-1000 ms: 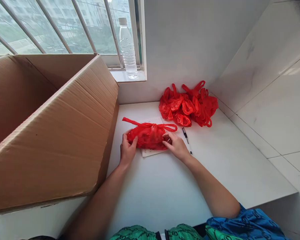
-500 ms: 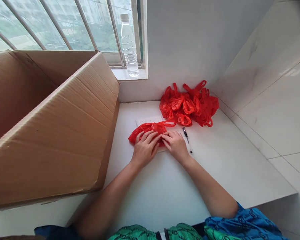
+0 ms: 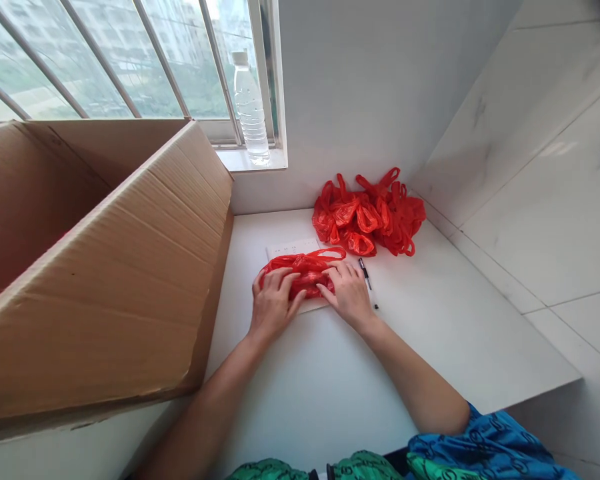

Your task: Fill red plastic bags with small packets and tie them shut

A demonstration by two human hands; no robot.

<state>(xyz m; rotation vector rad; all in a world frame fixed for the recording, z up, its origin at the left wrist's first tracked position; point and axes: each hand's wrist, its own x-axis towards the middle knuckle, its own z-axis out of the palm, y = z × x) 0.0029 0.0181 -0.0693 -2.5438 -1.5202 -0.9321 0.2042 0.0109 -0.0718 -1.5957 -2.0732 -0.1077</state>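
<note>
Red bag [image 3: 303, 275] flat on the paper [image 3: 293, 248], mid surface [image 3: 430, 320], just right of the box [image 3: 105, 267]. Left hand [image 3: 273, 303] and right hand [image 3: 347, 293] both on top of it, grip wide: fingers spread and pressing down, closed around nothing.

Seems to be a flattening step (some air probably still inside). To do it well: press with flat palms from the middle outward, leave the handles free at the far edge, keep the paper from sliding, stay clear of the pen [image 3: 366, 277] just beside the right hand.

Compared with half a second ago: hands then nearly touching over the bag, now a little apart, with more red showing between them. Pile of bags [image 3: 370, 217] unchanged.
</note>
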